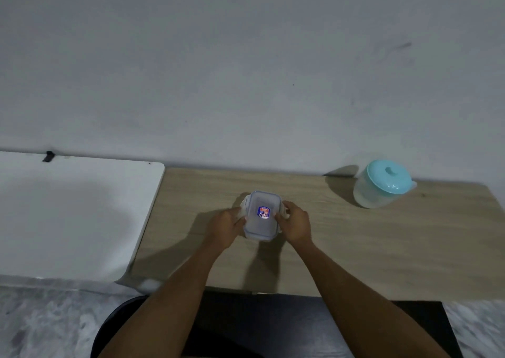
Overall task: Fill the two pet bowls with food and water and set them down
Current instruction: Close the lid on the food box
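A small clear rectangular food container (262, 222) with a snap-lock lid and a blue and red label stands on the wooden table (355, 248) near its middle. My left hand (225, 228) grips its left side at the lid clip. On the opposite side, my right hand (295, 225) holds the right clip. A translucent water jug (381, 184) with a turquoise lid sits at the table's back right, next to the wall. No pet bowl is in view.
A white table (68, 215) adjoins the wooden one on the left. A grey wall runs right behind both. A dark chair or stool (273, 327) shows below the table's front edge, over a mottled grey floor.
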